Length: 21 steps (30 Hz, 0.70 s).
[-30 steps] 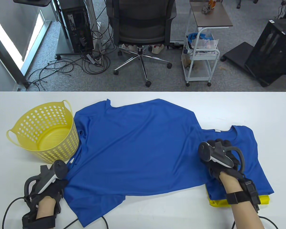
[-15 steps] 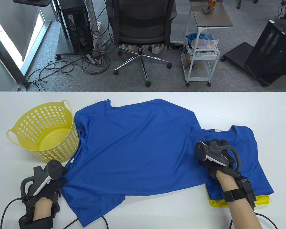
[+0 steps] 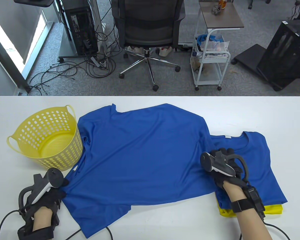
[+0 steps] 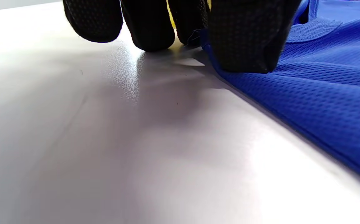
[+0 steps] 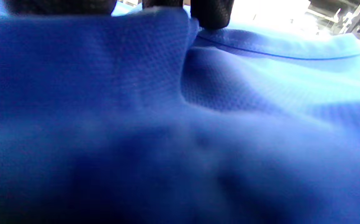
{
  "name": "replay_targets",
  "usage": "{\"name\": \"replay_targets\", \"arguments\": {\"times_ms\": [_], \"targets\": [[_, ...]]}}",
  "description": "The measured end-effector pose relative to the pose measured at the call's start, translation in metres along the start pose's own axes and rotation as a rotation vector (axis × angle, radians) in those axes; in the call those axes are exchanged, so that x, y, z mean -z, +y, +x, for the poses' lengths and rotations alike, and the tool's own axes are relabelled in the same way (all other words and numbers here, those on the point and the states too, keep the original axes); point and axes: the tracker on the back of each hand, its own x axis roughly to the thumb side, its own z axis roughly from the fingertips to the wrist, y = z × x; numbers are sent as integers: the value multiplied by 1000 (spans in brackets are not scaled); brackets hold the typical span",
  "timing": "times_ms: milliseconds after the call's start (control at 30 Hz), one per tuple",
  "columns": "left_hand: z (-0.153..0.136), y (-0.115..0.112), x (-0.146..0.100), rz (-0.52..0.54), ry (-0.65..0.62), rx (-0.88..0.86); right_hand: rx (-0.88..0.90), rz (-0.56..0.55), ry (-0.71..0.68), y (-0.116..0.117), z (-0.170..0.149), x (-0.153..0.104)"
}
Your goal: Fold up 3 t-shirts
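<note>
While spread flat, t-shirt (image 3: 142, 155) edge sits under fingers (image 4: 245, 37).

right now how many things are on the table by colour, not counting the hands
Blue: 2, the spread t-shirt and the folded blue t-shirt.
Yellow: 2, the folded yellow t-shirt under the blue one, and the yellow basket.
Total: 4.

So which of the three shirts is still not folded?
The big blue t-shirt spread flat across the middle of the table. The other blue t-shirt and the yellow one beneath it are folded and stacked at the right.
</note>
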Motion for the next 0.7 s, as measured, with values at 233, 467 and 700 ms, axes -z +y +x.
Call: {"name": "replay_targets", "arguments": {"times_ms": [233, 467, 700], "targets": [[-4, -1, 0, 35, 45, -34, -45, -41, -22, -1, 4, -4], [-3, -2, 0, 53, 54, -15, 13, -143, 67, -23, -30, -18], [5, -2, 0, 34, 28, 27, -23, -116, 56, -22, -52, -33]]}}
